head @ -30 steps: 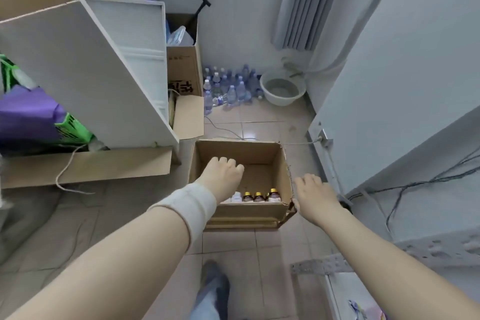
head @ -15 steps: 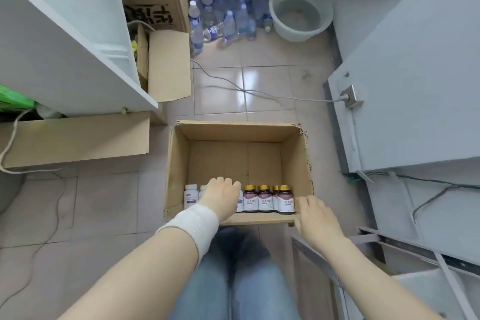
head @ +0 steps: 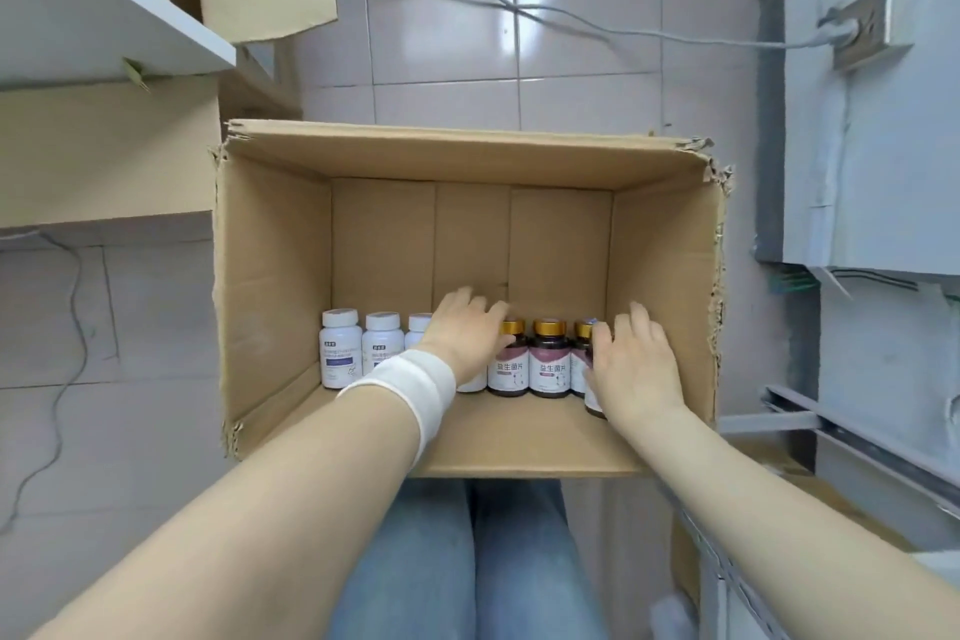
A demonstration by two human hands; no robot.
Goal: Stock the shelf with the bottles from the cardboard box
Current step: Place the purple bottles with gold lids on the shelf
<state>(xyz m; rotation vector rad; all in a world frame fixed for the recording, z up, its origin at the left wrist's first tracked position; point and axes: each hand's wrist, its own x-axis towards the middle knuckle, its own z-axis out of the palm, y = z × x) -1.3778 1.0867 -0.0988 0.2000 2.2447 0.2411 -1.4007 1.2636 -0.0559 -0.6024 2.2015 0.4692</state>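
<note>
Now down inside the cardboard box (head: pixel 270 276) rather than at its rim: laying left hand (head: pixel 467 333), fingers spread, over the near-wall bottles (head: pixel 549 359), right hand (head: pixel 634 364) against the rightmost, grip impossible to tell; pick-up looks close

- One camera did the looking, worn on my head.
- It faced forward and steeply down, along both forearms to my left hand (head: pixel 467 335) and right hand (head: pixel 639 369).
- It sat close: the cardboard box (head: pixel 270 276) around my hands filled the middle, and the labels on the dark bottles (head: pixel 549 364) between them showed their print.
- Its wide lens also took in floor tiles (head: pixel 441 16) beyond my fingertips and my legs (head: pixel 415 561) below my wrists.
</note>
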